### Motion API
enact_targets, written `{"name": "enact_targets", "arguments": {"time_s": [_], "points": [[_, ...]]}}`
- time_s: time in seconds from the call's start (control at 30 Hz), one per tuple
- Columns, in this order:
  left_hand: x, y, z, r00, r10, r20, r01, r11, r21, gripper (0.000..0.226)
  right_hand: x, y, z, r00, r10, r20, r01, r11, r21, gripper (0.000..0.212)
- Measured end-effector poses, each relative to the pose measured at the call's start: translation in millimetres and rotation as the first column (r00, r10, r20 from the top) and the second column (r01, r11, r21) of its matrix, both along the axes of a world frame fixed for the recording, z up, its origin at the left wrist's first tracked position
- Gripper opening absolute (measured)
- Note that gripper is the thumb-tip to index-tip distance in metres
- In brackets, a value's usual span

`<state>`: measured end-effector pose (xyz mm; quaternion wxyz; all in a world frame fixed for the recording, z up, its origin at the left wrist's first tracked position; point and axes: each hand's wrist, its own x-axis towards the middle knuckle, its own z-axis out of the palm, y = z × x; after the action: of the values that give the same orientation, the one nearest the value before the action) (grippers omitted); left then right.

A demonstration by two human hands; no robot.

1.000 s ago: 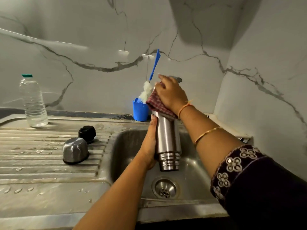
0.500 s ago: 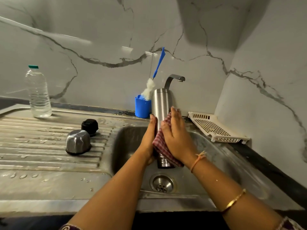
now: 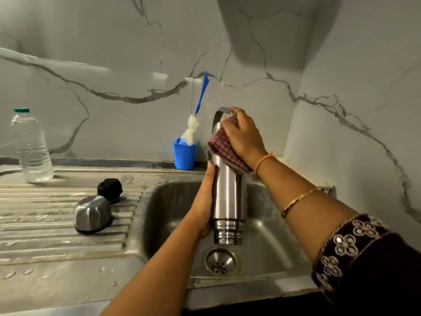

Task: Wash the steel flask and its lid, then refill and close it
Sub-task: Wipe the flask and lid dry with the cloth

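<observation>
The steel flask (image 3: 229,197) hangs upside down over the sink basin (image 3: 168,201), its threaded mouth pointing at the drain (image 3: 219,262). My left hand (image 3: 204,206) grips its left side. My right hand (image 3: 245,135) presses a maroon checked cloth (image 3: 224,148) around the flask's upturned base. On the draining board lie the steel cup lid (image 3: 93,214) and, just behind it, the black stopper (image 3: 109,189).
A clear plastic water bottle (image 3: 32,147) with a green cap stands at the back left. A blue cup (image 3: 184,155) holds a bottle brush (image 3: 193,126). The tap (image 3: 219,115) rises behind the flask. The ribbed draining board (image 3: 45,238) is wet.
My right hand has slid the cloth from the flask's lower part up to its upturned base. My left hand keeps its grip on the flask.
</observation>
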<state>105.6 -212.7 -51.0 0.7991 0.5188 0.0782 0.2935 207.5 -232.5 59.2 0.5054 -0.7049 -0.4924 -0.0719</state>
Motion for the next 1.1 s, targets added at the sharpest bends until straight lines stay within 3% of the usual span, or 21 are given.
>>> {"name": "enact_targets", "arguments": {"time_s": [0.1,0.27,0.33,0.47,0.57,0.67,0.73,0.8,0.87,1.0,1.1], "points": [[-1,3,-2,1.0,0.005,0.025,-0.004,0.999,-0.046,0.076,-3,6,-9,0.985,0.053,-0.166,-0.058,0.998,-0.03,0.049],[-5,9,0,0.988,0.13,0.078,-0.115,0.978,-0.177,0.064,-30,-7,-59,0.967,0.165,-0.194,-0.183,0.98,-0.078,0.04],[-10,13,1,0.977,0.194,0.093,-0.167,0.956,-0.242,0.062,-41,-17,-80,0.971,0.2,-0.133,-0.217,0.968,-0.126,0.044],[-12,20,-1,0.952,0.306,0.032,-0.291,0.93,-0.223,0.05,-45,-34,-105,0.986,0.151,0.076,-0.127,0.96,-0.25,0.064],[-10,17,0,0.968,0.245,0.047,-0.235,0.959,-0.162,0.036,-41,-42,-105,0.976,0.147,0.159,-0.118,0.976,-0.182,0.065],[-9,13,1,0.989,0.141,0.05,-0.135,0.986,-0.101,0.051,-37,-34,-88,0.966,0.144,0.215,-0.134,0.989,-0.06,0.065],[-8,10,3,0.995,0.102,0.019,-0.102,0.994,-0.042,0.062,-30,-20,-67,0.986,0.122,0.115,-0.127,0.991,0.037,0.064],[-5,8,4,0.993,0.114,-0.03,-0.112,0.993,0.047,0.066,-19,-10,-42,0.983,0.147,-0.113,-0.136,0.986,0.094,0.059],[-4,7,3,0.988,0.136,-0.07,-0.13,0.988,0.078,0.064,-8,-5,-30,0.955,0.153,-0.254,-0.146,0.988,0.045,0.055],[-1,9,-2,0.979,0.196,-0.064,-0.195,0.981,0.014,0.033,-9,-3,-46,0.995,0.071,-0.073,-0.078,0.992,-0.101,0.058],[-1,8,-4,0.982,0.188,-0.008,-0.188,0.979,-0.079,0.032,-17,-7,-59,0.98,0.078,0.182,-0.046,0.984,-0.171,0.059]]}}
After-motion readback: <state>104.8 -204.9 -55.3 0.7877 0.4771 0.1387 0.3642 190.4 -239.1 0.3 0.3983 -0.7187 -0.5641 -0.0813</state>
